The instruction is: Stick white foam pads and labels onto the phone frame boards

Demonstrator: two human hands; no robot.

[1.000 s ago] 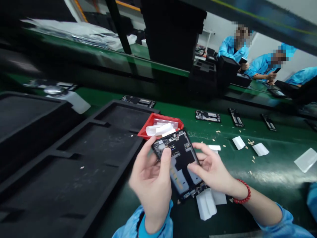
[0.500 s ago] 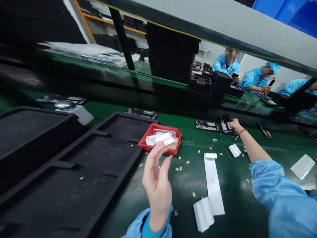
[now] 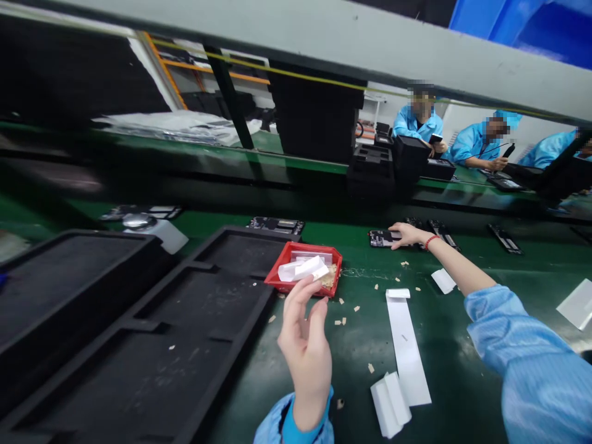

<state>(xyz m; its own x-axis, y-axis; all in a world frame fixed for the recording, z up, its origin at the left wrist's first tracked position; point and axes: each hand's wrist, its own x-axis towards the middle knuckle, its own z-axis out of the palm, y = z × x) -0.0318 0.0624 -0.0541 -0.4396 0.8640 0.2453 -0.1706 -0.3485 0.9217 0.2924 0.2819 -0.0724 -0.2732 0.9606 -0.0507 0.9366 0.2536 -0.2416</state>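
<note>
My left hand (image 3: 305, 348) hovers just before the red bin (image 3: 272, 279), its fingers curved and apart from the thumb, with nothing visible between them. In that bin lie folded white papers (image 3: 311, 266) and small tan pieces (image 3: 330, 277); my fingertips overlap the paper's edge in view, and I cannot tell if they touch. Farther back, my right hand (image 3: 407, 235), with a red cord at the wrist, has thumb and fingers on the right end of a phone frame (image 3: 380, 239) lying on the green bench. Another phone frame (image 3: 444, 234) lies right of that hand, and one behind it is partly hidden.
Large black trays (image 3: 152, 370) fill the left side. A white paper strip (image 3: 407, 345), a folded white paper (image 3: 390, 404) and scattered tan bits lie on the green bench (image 3: 342, 364). A white dispenser bottle (image 3: 169, 235) stands behind. Co-workers in blue sit beyond the shelf.
My right hand has left the phone frame it held and moved left to another one. That first frame now lies on the bench. My left hand keeps its pose; the view has shifted slightly.
</note>
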